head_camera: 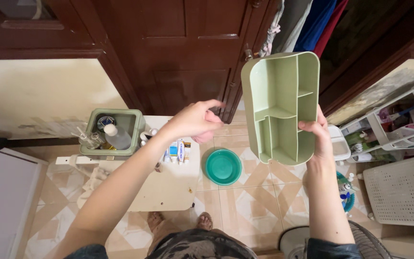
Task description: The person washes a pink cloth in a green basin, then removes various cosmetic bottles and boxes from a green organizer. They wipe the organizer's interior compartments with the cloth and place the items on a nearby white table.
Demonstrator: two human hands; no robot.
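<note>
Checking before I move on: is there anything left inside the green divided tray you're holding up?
No, the green tray, held up by the right hand, shows only bare compartments, while the left hand is off it.

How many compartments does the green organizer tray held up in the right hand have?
5 in the green organizer tray, held by the right hand: a tall one left, two upper right, two at the bottom. None appears hidden.

A row of small tubes (178, 151) lies on the pale worktop (168, 192), white with blue and orange labels, just beside a green box (138, 125). Inside that box a clear bottle with a white cap (116, 136) leans next to a round dark-lidded tin (105, 122). Over on the white shelf rack (384, 124) stand colourful packets and bottles (398, 120), too small to tell apart.
</note>
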